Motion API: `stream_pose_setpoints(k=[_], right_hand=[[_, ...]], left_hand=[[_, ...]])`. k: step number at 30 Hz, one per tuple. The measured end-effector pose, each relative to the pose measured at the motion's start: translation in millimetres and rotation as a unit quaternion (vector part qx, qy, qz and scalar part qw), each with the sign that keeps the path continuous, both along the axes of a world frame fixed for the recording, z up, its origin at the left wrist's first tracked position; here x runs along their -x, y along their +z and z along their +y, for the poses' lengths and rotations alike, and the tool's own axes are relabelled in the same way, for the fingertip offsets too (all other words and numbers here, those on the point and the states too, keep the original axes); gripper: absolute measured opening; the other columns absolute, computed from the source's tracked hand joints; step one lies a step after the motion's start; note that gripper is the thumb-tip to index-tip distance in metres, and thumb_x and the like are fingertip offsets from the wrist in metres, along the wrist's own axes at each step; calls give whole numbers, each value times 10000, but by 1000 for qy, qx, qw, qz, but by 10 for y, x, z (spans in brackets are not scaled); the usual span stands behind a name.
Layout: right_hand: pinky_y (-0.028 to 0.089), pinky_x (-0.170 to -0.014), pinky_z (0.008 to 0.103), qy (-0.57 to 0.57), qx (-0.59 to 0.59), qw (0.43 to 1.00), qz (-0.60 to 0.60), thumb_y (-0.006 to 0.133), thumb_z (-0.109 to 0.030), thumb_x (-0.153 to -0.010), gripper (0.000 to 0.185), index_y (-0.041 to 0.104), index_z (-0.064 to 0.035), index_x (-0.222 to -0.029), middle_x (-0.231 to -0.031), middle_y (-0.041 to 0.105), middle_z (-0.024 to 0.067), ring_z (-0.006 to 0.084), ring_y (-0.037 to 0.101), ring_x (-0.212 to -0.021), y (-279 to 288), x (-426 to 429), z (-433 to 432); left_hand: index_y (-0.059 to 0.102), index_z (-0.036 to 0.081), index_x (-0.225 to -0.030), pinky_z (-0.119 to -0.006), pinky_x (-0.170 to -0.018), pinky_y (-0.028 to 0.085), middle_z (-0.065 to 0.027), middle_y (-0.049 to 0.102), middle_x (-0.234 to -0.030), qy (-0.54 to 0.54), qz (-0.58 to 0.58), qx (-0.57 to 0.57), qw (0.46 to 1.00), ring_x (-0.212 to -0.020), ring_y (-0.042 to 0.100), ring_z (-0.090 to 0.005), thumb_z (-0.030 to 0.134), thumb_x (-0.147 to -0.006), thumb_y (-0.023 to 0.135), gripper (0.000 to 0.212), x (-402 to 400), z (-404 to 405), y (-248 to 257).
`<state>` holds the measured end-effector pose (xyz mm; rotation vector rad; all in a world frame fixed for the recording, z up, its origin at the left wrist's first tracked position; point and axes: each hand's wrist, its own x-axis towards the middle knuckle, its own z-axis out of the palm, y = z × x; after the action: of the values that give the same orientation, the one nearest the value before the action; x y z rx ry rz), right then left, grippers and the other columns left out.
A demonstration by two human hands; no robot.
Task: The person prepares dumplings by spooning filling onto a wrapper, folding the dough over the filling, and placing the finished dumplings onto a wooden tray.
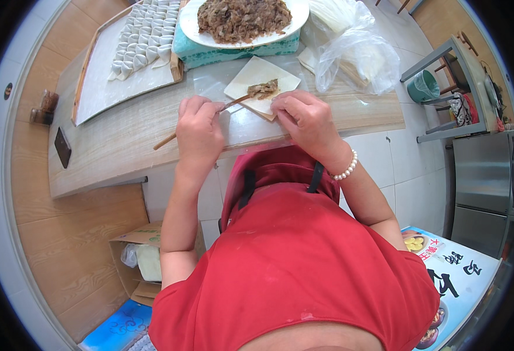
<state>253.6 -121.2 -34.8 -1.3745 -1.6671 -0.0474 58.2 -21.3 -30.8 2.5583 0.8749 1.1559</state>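
My left hand [200, 131] grips a thin wooden stick [165, 141], whose far end touches a lump of meat filling [263, 88]. The filling lies on the top sheet of a small stack of square dough wrappers [257, 72]. At the stack's near right corner, the fingertips of my right hand [303, 120] pinch the wrapper's edge. Beyond the stack, a white oval plate [189, 30] heaped with brown filling [244, 19] rests on a green and white package [235, 56]. Folded dumplings [145, 41] stand in rows on a wood-framed tray [121, 94] at the upper left.
A clear plastic bag [353, 52] lies at the table's right, partly over more wrappers [308, 59]. A dark phone-like slab [62, 148] and jars [46, 107] are at the left. The table's near edge [257, 145] runs just before my body. A cardboard box [123, 263] sits below left.
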Motion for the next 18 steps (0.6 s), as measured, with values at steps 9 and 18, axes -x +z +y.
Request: stream_pose_setpoints(k=[9, 18], right_hand=[[536, -708, 359, -1, -3, 1000, -13, 657, -13, -775, 58, 610, -20, -808, -838, 660, 114, 281, 645, -807, -7, -4, -8], [532, -720, 369, 5, 5, 1000, 13, 644, 33, -760, 94, 616, -10, -838, -855, 649, 134, 303, 638, -813, -19, -7, -1]], left_hand=[[666, 14, -822, -394, -695, 450, -120, 591, -801, -29, -22, 20, 999, -791, 542, -314, -70, -737, 613, 131, -78, 14, -58], [684, 25, -866, -364, -705, 464, -106, 612, -834, -40, -39, -20, 998, -801, 570, -290, -74, -750, 621, 165, -130, 47, -10]])
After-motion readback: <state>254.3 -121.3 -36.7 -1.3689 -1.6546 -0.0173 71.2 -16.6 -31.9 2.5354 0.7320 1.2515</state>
